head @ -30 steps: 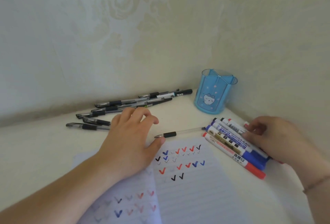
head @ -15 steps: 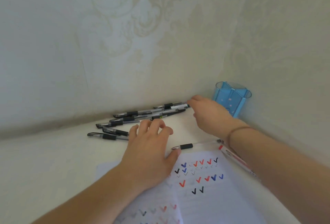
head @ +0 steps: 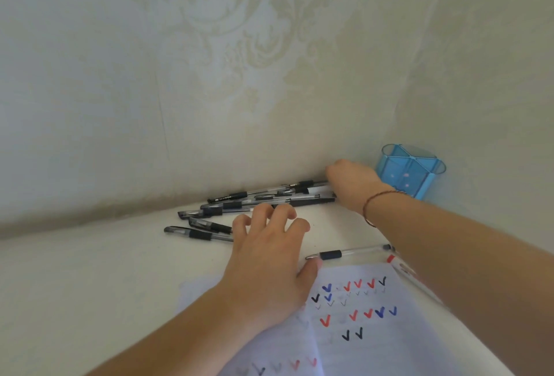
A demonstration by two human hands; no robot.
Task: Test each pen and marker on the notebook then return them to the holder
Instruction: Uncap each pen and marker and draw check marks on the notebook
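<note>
At the back of the white table [head: 75, 285], by the wall, the right hand [head: 350, 180] reaches the far end of a heap of black pens [head: 257, 200] — whether its fingers hold one I cannot tell. The left hand [head: 266, 258] rests flat on the notebook [head: 374, 330], fingers spread, thumb touching one clear pen [head: 347, 254] lying apart. The blue holder [head: 410, 171] stands upright in the corner — just beside the right wrist.

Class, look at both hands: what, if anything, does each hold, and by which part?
The left hand holds nothing; it rests on the notebook. The right hand reaches the pens' right ends; whether it grips one cannot be told.
</note>
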